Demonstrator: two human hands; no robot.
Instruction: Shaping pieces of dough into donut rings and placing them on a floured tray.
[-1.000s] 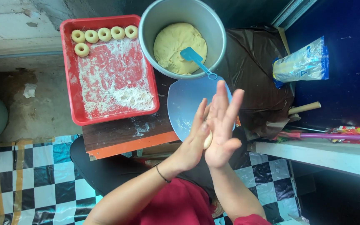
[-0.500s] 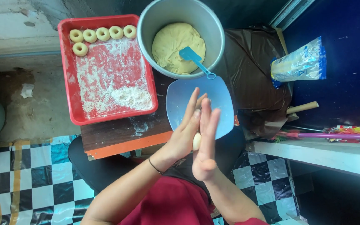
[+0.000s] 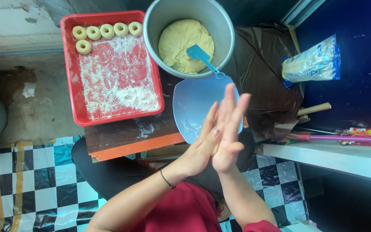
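Dough piece pressed between both flat palms, left hand and right hand closed on it, fingers straight, above the near edge of the blue plate. Beyond: grey pot with dough lump and blue scraper. Red tray at the board's left end, six dough rings along its far edge.

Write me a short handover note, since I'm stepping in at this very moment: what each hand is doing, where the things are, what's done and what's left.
Left hand and right hand: palms pressed together around a small piece of dough, mostly hidden, above the light blue plate.
Red tray: floured, with six dough rings along its top edge, five in a row and one below.
Metal pot: large lump of dough with a blue scraper resting on it.
Done: six rings shaped.
Left: the piece between the palms is not yet a ring; much dough remains in the pot.
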